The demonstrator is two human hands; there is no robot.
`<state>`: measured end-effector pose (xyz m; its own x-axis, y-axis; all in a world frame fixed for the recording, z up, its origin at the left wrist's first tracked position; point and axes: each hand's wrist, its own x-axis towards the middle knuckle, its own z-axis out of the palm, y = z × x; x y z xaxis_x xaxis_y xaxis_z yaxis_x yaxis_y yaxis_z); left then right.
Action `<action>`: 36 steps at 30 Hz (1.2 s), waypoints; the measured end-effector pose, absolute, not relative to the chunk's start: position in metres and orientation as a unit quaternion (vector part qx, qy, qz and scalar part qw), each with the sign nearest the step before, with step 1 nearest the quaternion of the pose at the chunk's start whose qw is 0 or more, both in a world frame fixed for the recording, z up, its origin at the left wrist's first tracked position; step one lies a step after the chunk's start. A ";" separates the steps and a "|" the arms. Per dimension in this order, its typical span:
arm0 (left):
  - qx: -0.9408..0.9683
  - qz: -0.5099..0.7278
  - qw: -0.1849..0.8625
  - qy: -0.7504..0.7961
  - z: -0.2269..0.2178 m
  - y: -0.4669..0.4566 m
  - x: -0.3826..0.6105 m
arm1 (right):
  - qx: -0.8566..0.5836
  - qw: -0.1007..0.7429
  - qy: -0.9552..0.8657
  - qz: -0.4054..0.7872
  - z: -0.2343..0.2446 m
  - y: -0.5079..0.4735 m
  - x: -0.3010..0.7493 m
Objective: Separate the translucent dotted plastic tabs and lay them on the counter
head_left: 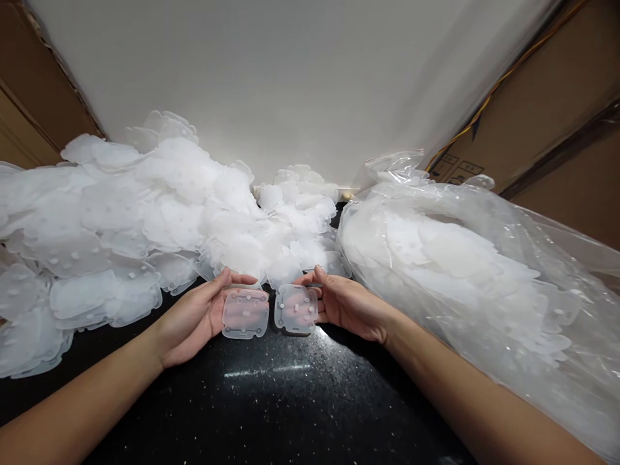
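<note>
Two translucent plastic plates with rounded corners and small raised studs are held side by side above the black tabletop (271,413). My left hand (206,320) carries the left plate (245,314), its fingers showing through from behind. The right plate (296,310) is in my right hand (346,303), gripped at its right side with fingers partly behind it. A narrow gap separates the two plates. Just beyond them lies a large heap of similar plates (159,194), loosely piled.
A clear plastic bag (533,258) full of similar plates lies on the right. A pale wall (310,77) rises behind the heap. Cardboard boxes stand at the left (29,84) and right (542,110), with a yellow cord (508,71) along the right one.
</note>
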<state>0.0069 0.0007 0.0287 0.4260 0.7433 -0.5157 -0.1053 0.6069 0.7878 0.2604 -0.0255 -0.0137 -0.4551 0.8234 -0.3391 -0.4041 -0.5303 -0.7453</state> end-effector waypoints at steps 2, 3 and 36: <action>0.344 0.271 0.780 0.446 0.029 0.001 0.006 | -0.353 0.383 -0.298 0.800 -0.013 -0.026 0.261; 0.344 0.270 0.784 0.441 0.029 0.000 0.005 | -0.352 0.382 -0.299 0.801 -0.013 -0.026 0.261; 0.377 0.241 0.796 0.407 0.032 -0.004 0.002 | -0.408 0.454 -0.418 0.673 -0.007 -0.029 0.263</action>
<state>0.0018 -0.0040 0.0318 0.5528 0.6910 -0.4657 -0.0781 0.5994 0.7966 0.2630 -0.0288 -0.0073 -0.2552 0.9519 -0.1696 -0.2701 -0.2386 -0.9328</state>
